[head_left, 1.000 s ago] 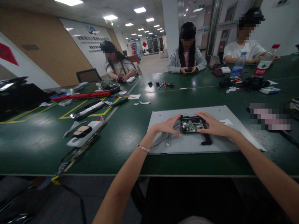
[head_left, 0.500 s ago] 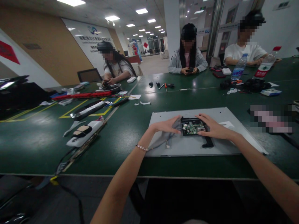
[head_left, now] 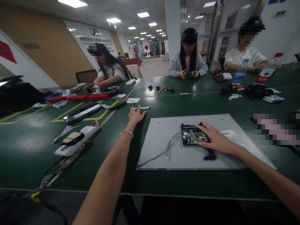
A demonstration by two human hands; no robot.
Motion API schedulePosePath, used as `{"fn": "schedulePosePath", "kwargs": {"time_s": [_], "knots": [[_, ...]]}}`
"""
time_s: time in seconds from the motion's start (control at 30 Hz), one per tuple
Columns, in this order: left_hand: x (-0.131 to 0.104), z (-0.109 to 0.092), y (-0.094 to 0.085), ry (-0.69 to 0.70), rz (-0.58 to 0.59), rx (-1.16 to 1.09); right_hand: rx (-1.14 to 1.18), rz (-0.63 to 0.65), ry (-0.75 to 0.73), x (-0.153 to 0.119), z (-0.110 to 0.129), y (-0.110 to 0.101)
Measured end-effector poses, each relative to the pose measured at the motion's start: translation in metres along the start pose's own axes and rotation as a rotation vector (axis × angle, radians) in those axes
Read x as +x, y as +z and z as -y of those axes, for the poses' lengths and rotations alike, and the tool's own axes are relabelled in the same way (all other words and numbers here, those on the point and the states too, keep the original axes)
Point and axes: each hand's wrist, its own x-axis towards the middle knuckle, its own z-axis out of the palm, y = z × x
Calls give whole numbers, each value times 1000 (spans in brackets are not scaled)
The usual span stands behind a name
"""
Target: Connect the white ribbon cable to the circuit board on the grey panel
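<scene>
A green circuit board (head_left: 192, 137) sits in a black plastic frame (head_left: 187, 126) on a flat grey panel (head_left: 161, 128). My right hand (head_left: 214, 136) rests at the right side of the board and frame, thumb and fingers apart around that edge. My left hand (head_left: 136, 116) is off the panel to its left, fingers spread, over the green table (head_left: 112, 137) near thin white paper strips (head_left: 145, 107). A grey cable (head_left: 156, 156) runs from the frame's left side across the panel. A black bracket leg (head_left: 210, 155) sticks out at the frame's lower right.
To the left lie a white device with a black strap (head_left: 77, 140) and a long black-and-silver item (head_left: 82, 114). An orange-handled screwdriver (head_left: 165, 91) lies farther back. Two bottles, one blue-capped (head_left: 240, 72), stand at back right. Three people sit across the table.
My left hand has left the board's left side and reached out left and forward over the table. My right hand stays by the board. The view has shifted slightly.
</scene>
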Motion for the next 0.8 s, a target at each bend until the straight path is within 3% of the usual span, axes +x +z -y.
{"fn": "schedulePosePath", "kwargs": {"time_s": [0.13,0.27,0.63,0.8], "knots": [[19,5,7,21,73,26,3,-14,3,0,6,-1],[19,3,11,60,43,49,-13,-17,-1,0,3,2],[-31,-9,4,116,-96,96,-29,-44,-30,-1,-1,5],[-47,-11,0,136,-95,37,-29,-36,-22,-2,-2,4]]}}
